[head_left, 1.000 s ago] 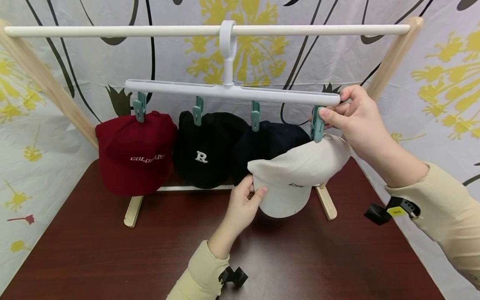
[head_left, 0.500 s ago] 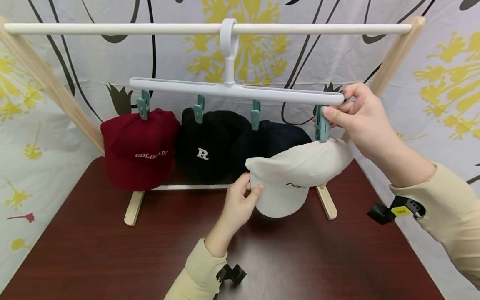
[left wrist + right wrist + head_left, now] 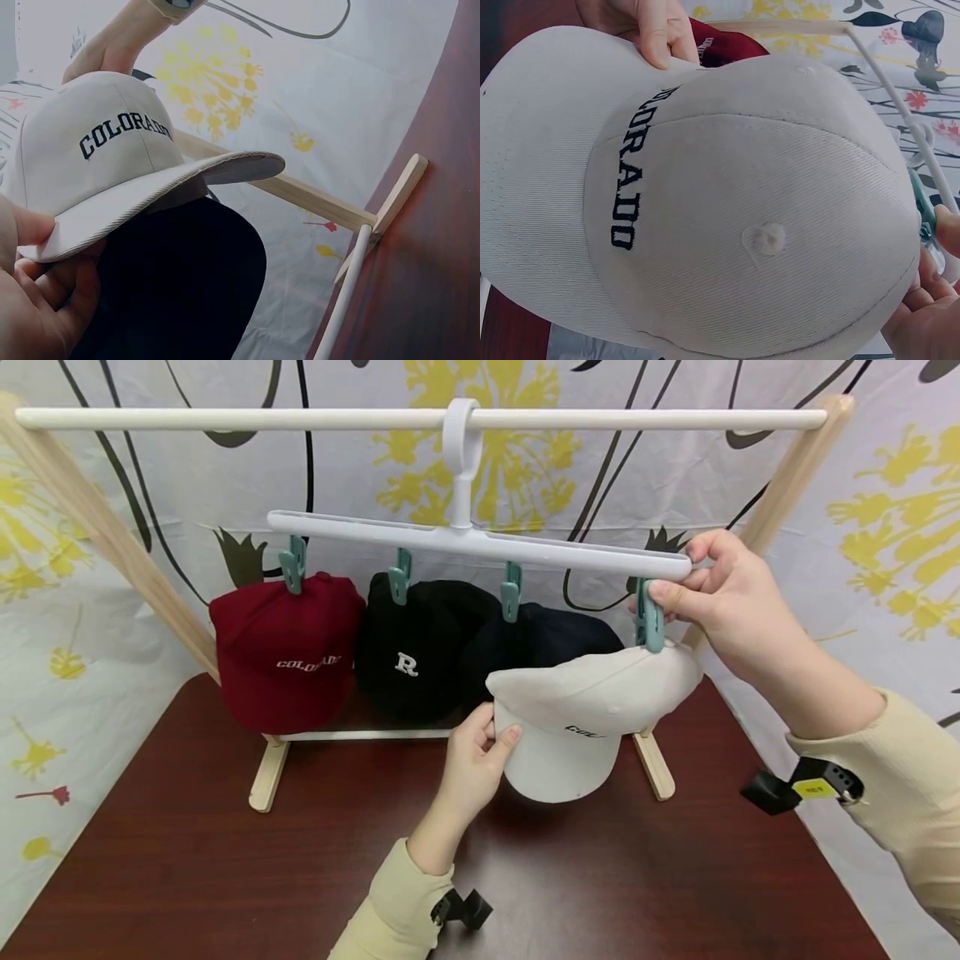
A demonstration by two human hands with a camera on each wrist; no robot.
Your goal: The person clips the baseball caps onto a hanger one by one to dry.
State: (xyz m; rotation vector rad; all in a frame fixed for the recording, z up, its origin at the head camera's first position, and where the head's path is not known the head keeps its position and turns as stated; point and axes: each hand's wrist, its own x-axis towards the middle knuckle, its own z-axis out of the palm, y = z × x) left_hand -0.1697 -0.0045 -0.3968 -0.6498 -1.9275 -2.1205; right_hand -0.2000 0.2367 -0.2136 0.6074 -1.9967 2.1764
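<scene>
My left hand (image 3: 472, 764) pinches the brim edge of a white cap (image 3: 581, 697) between thumb and fingers. COLORADO is stitched across the cap's front, plain in the right wrist view. At the far right end of the white hanger (image 3: 480, 544), my right hand (image 3: 738, 602) pinches a teal clip (image 3: 649, 617), with its index finger at the hanger's tip. The clip's lower end meets the back edge of the cap; whether it grips the fabric I cannot tell. A red cap (image 3: 288, 652), a black cap (image 3: 408, 652) and a navy cap (image 3: 551, 635) hang from the other clips.
The hanger's hook loops over a white rod (image 3: 300, 419) held by slanted wooden posts (image 3: 802, 468). The stand's feet (image 3: 268, 777) rest on a dark wood table (image 3: 600, 877). Behind it hangs a flower-patterned cloth (image 3: 892, 527).
The hanger's right end has dipped a little and its left end risen, and the red cap has shifted right and up. The white cap's brim has moved slightly left with my left hand.
</scene>
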